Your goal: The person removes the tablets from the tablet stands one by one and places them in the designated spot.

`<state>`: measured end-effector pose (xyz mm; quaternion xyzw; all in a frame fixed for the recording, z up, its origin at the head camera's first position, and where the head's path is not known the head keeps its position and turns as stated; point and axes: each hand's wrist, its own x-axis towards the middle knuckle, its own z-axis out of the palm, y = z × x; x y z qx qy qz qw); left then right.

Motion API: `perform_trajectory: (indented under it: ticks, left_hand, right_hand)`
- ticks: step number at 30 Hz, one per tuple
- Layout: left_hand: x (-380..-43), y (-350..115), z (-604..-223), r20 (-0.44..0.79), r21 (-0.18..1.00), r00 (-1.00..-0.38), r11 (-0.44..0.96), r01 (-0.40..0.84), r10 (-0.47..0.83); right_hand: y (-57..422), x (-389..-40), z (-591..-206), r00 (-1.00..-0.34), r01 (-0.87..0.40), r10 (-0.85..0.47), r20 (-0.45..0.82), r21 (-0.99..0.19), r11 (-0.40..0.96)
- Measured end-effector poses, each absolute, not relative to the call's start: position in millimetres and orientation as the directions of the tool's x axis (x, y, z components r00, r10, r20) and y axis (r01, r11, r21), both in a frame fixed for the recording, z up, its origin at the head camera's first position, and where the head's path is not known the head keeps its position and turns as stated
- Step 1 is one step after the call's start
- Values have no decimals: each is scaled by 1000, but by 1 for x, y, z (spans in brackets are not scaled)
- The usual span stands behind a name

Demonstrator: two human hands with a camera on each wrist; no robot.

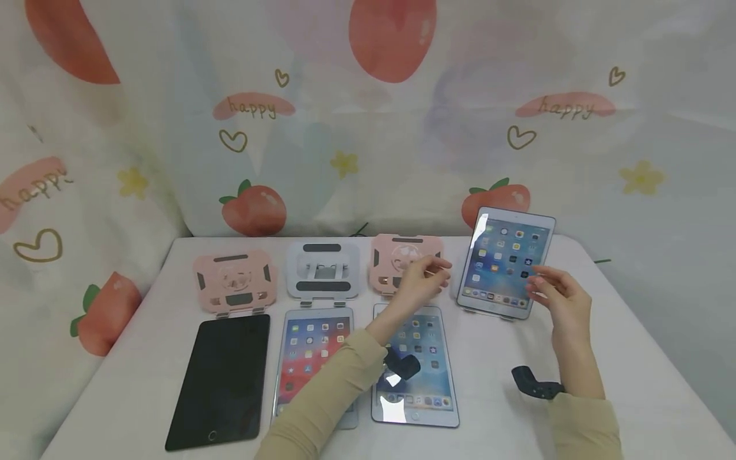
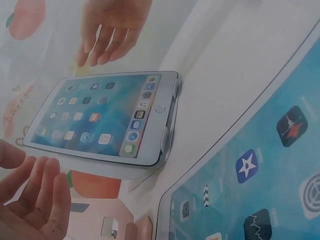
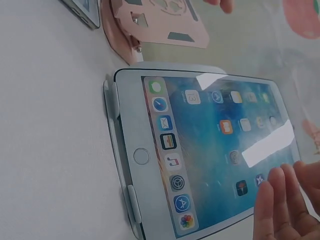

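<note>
A white tablet [image 1: 506, 262] with a lit home screen leans upright on a stand at the right back of the table. Two small lips of the stand hold its lower edge, as the right wrist view shows. My left hand [image 1: 424, 278] hovers to its left, above a pink stand [image 1: 382, 262], with fingers loosely bent and nothing in them. Beside the tablet's right edge is my right hand [image 1: 566, 303], its fingers relaxed and holding nothing. The left wrist view shows both hands apart from the tablet [image 2: 100, 117].
Another pink stand [image 1: 207, 281] and a white stand [image 1: 294, 271] stand along the back. In front lie a black tablet [image 1: 221, 383], a tablet with a red and blue screen [image 1: 313, 345], and a white tablet [image 1: 439, 383] under my left forearm. A patterned curtain [image 1: 397, 166] hangs behind.
</note>
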<state>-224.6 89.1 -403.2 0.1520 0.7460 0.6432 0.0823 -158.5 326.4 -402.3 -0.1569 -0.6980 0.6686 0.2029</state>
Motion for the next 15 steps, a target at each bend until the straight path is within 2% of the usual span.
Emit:
perform_trajectory:
  ticks: [7, 15]
  left_hand:
    - [-234, 102, -400, 67, 992, -951, 85, 96, 302]
    - [-246, 119, -387, 77, 995, -958, 42, 92, 276]
  right_hand:
    - [333, -165, -398, -821, -55, 572, -10, -994, -97]
    - [346, -183, -389, -793, -76, 608, -46, -982, -175]
